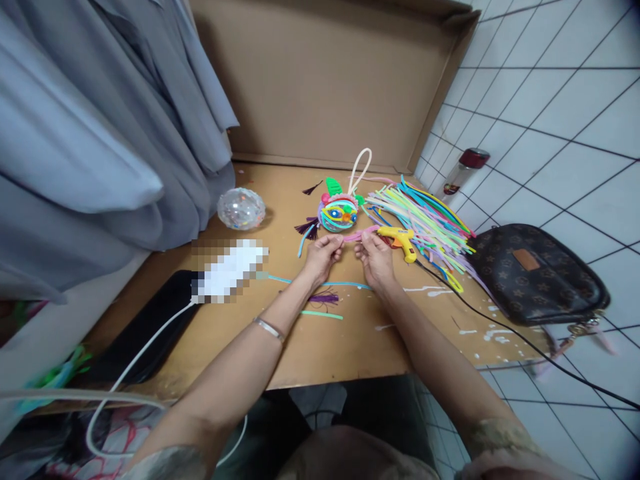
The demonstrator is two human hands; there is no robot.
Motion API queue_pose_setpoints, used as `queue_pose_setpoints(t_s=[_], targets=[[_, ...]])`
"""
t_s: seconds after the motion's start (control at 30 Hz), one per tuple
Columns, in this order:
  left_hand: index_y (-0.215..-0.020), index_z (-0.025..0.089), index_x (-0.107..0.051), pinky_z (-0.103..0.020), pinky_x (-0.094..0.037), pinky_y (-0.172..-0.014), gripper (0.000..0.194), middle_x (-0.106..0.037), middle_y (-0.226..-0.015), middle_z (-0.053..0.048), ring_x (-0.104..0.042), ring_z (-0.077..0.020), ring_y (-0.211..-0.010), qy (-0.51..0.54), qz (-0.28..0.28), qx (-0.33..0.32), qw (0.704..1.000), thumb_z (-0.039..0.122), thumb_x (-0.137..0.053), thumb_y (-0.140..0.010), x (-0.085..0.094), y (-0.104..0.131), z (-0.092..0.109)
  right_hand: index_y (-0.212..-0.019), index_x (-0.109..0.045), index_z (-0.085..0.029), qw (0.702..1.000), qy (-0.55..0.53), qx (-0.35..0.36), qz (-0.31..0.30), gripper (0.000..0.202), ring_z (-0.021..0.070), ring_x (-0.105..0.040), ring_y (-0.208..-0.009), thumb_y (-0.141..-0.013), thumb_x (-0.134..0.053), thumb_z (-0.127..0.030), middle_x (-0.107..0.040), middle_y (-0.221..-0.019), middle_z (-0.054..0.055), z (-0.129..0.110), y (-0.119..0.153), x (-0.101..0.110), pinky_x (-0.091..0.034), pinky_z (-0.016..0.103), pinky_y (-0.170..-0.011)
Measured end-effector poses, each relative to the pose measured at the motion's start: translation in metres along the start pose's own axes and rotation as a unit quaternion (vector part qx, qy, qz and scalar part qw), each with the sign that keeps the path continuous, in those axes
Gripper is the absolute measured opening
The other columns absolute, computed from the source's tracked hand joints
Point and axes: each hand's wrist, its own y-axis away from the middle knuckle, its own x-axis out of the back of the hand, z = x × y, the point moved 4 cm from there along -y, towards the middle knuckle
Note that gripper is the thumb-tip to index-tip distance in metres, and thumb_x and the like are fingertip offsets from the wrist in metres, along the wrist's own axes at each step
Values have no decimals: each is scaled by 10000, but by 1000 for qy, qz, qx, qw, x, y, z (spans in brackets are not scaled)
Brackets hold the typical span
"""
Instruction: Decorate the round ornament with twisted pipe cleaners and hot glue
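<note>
Stretched between my two hands is a pink pipe cleaner [354,237]. My left hand [325,257] pinches its left end, and my right hand [374,257] grips the other end. Just beyond them sits a colourful lion-head ornament [340,212] with green ears, blue eyes and a cream loop on top. A yellow hot glue gun [400,241] lies right beside my right hand, its black cord trailing to the right. Under my wrists are a blue pipe cleaner [345,285], a purple tassel [325,299] and a short green pipe cleaner [323,315].
A heap of coloured pipe cleaners [425,217] lies right of the ornament. The clear ball [241,209] stands at left, near grey curtains [115,133]. A brown bag [540,273] sits at the right edge, a red-lidded bottle [465,172] behind it. A cardboard panel [330,80] stands at the back.
</note>
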Motion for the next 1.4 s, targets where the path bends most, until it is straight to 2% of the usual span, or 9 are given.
queue_pose_setpoints(t_s=[0.2,0.33,0.53,0.67,0.83,1.13,1.2,1.33,1.4], targets=[[-657,131,-661,-185,-359,-450,260,-628,-579,10,-466,-48,-458,-96,-12,-12,995,265,-880,-616,0,0,-3,-845,-638,-223,994,89,66,-23,428,98,-566,-627,-754,-713,-635,-664,-747,-25,0,-2,-1,-413,217,-560],[-661,139,-654,-197,-373,-448,256,-643,-592,-1,-475,-54,-448,-139,-17,-26,990,299,-854,-654,-1,1,-4,-827,-568,-236,955,264,132,-30,383,144,-612,-698,-956,-459,-580,-669,-806,12,-4,-1,1,-491,283,-688],[-678,140,-648,-216,-402,-460,259,-668,-618,-19,-492,-65,-449,-169,1,-52,984,323,-830,-700,2,-1,-3,-1094,-638,-136,786,611,61,-72,346,240,-695,-1079,-1039,-305,-211,-732,-1167,175,-19,7,-10,-502,345,-931],[-695,140,-671,-213,-417,-468,286,-651,-577,-8,-503,-70,-450,-197,-17,-91,976,377,-829,-721,1,0,-1,-1288,-614,-124,655,745,12,-129,404,276,-704,-1121,-1064,-298,-238,-715,-1254,197,-31,21,-25,-510,352,-911],[-674,148,-681,-207,-433,-488,323,-607,-522,15,-507,-71,-455,-231,-53,-119,964,432,-827,-727,-6,7,-1,-1276,-631,-121,592,790,-9,-159,407,284,-722,-1100,-1059,-319,-268,-706,-1270,228,-37,27,-29,-518,337,-865],[-680,141,-665,-194,-440,-475,277,-630,-539,11,-523,-66,-443,-211,-53,-72,973,350,-838,-736,-7,5,-2,-1132,-695,-150,634,753,6,-178,331,288,-729,-1048,-1004,-402,-237,-757,-1139,210,-32,23,-23,-512,346,-855],[-667,141,-654,-190,-434,-469,281,-627,-533,10,-512,-62,-432,-210,-51,-74,974,342,-834,-746,-4,2,-1,-1130,-687,-146,696,698,33,-163,306,278,-720,-1022,-973,-438,-227,-760,-1109,188,-31,20,-22,-514,353,-861],[-670,141,-636,-179,-433,-462,264,-621,-532,18,-514,-58,-428,-150,-4,-64,987,303,-831,-745,3,-3,3,-1152,-642,-183,884,437,62,-150,319,192,-671,-763,-876,-540,-305,-737,-911,59,-20,5,-11,-532,320,-725],[-670,143,-618,-174,-445,-471,261,-624,-552,24,-521,-53,-439,-101,21,-51,993,277,-830,-739,6,-5,7,-1167,-604,-213,937,305,41,-167,402,147,-599,-623,-803,-620,-382,-679,-803,-4,-11,-3,-5,-506,292,-621]])
